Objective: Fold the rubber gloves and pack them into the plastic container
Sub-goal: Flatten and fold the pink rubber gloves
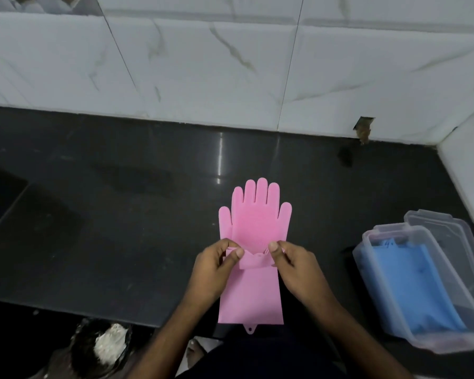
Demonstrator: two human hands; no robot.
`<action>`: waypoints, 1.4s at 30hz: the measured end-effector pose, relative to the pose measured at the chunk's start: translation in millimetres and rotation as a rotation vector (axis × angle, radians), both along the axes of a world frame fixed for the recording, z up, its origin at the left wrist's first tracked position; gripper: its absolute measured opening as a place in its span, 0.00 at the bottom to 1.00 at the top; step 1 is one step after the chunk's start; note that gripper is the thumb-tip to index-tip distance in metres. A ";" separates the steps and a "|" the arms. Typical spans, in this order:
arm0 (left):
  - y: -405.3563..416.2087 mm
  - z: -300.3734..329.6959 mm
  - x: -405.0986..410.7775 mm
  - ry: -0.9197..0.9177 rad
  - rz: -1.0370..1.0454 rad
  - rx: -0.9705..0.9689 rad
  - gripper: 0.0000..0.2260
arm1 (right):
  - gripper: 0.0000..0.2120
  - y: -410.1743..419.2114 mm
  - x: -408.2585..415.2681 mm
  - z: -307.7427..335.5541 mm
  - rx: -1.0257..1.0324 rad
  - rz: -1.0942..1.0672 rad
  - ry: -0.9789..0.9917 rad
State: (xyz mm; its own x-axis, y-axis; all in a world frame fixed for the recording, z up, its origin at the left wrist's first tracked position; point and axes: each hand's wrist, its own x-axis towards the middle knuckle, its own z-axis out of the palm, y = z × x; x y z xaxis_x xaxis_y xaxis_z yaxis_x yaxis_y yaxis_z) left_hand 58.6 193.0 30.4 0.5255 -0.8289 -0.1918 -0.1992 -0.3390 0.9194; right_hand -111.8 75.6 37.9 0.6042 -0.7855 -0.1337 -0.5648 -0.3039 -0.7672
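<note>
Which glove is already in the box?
The blue glove, lying inside the clear plastic box on the right. The pink glove lies on the counter, pinched by both hands.

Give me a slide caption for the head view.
Both hands pinch pink gloves beside a container holding blue gloves.

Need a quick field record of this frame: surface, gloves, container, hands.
surface: dark countertop against white marble-look tiles
pink gloves: pink gloves lie flat, fingertips toward the wall, cuff at the near edge
left hand: left hand pinches a pink fold at mid-glove
right hand: right hand pinches the same fold
container: clear plastic container to the right, open, blue glove inside
lid: clear lid behind the container
</note>
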 end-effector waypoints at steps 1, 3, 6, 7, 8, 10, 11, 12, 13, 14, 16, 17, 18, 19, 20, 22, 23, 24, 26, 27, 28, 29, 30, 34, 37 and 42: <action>-1.8 0.9 -0.3 -0.011 0.027 0.013 0.09 | 0.24 0.2 1.3 -1.2 0.031 -0.034 -0.014; -4.8 1.2 -1.5 -0.004 0.076 0.020 0.11 | 0.23 0.4 2.7 -2.8 0.131 -0.100 -0.045; -8.9 5.4 -6.2 0.133 0.138 0.015 0.13 | 0.23 3.3 3.3 -2.9 0.311 -0.161 -0.085; -8.1 6.8 -8.8 0.184 0.137 0.007 0.13 | 0.24 4.1 3.5 -2.4 0.377 -0.183 -0.109; -10.2 8.9 -10.3 0.223 0.127 -0.013 0.15 | 0.26 4.8 3.9 -1.7 0.449 -0.203 -0.143; -15.0 23.9 -15.1 0.291 0.101 -0.076 0.22 | 0.33 5.4 4.6 0.7 0.588 -0.241 -0.234; -18.3 36.4 -18.9 0.305 0.090 -0.131 0.25 | 0.36 4.8 5.0 2.5 0.640 -0.268 -0.295; -23.1 48.4 -21.4 0.279 0.073 -0.210 0.27 | 0.38 3.1 5.0 4.6 0.669 -0.298 -0.363; -28.6 55.4 -22.9 0.272 0.066 -0.300 0.25 | 0.39 0.4 4.9 8.2 0.670 -0.322 -0.423; -32.8 54.4 -22.4 0.256 0.058 -0.347 0.22 | 0.40 -2.7 5.2 12.5 0.647 -0.345 -0.474; -31.4 55.5 -23.0 0.355 0.031 -0.222 0.27 | 0.38 -10.8 6.0 23.0 0.553 -0.416 -0.574; -30.2 48.9 -23.3 0.441 0.002 -0.151 0.29 | 0.35 -14.3 6.6 29.1 0.488 -0.443 -0.630; -31.8 43.3 -23.0 0.502 -0.034 -0.121 0.29 | 0.30 -17.5 7.5 36.4 0.390 -0.435 -0.675; -31.4 40.2 -22.2 0.512 -0.066 -0.103 0.27 | 0.26 -19.2 8.6 45.1 0.260 -0.393 -0.684; -38.0 46.2 -24.9 0.536 -0.105 -0.095 0.26 | 0.21 -20.3 9.6 54.5 0.119 -0.327 -0.664; -48.0 55.6 -27.0 0.652 -0.199 -0.105 0.28 | 0.15 -20.9 12.2 73.4 -0.065 -0.146 -0.601; -52.8 60.7 -28.4 0.706 -0.247 -0.108 0.30 | 0.13 -19.8 13.8 81.9 -0.099 -0.039 -0.552; -54.8 62.7 -28.7 0.779 -0.284 -0.119 0.33 | 0.13 -18.4 14.8 87.8 -0.151 0.076 -0.461; -57.0 62.9 -27.3 0.925 -0.282 -0.113 0.38 | 0.15 -14.6 18.8 91.6 -0.366 0.303 -0.236; -58.4 62.5 -26.5 0.970 -0.246 -0.110 0.38 | 0.16 -11.9 21.3 90.1 -0.433 0.396 -0.182; -59.6 60.3 -26.3 1.000 -0.209 -0.120 0.36 | 0.16 -8.7 23.0 87.7 -0.438 0.467 -0.165; -60.1 58.4 -27.2 1.015 -0.170 -0.130 0.32 | 0.17 -5.9 23.7 84.0 -0.401 0.525 -0.164; -60.1 57.1 -28.3 1.038 -0.126 -0.144 0.27 | 0.17 -4.3 23.8 80.1 -0.354 0.573 -0.166; -56.5 52.5 -27.6 0.982 -0.049 -0.126 0.16 | 0.21 2.8 17.4 70.5 -0.228 0.618 -0.187; -49.8 52.8 -26.7 0.678 0.035 -0.147 0.16 | 0.17 13.0 3.4 60.8 -0.201 0.577 -0.271; -46.0 65.1 -31.9 0.010 0.090 -0.178 0.21 | 0.16 27.4 -18.9 40.6 -0.087 0.344 -0.459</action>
State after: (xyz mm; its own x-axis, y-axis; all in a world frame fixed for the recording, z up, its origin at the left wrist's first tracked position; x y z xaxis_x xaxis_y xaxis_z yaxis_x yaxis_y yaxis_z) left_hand 26.7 147.0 95.5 0.5974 -0.8002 -0.0521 -0.1662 -0.1871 0.9682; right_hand -130.7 103.0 78.5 0.8077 -0.5296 0.2590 -0.0373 -0.4843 -0.8741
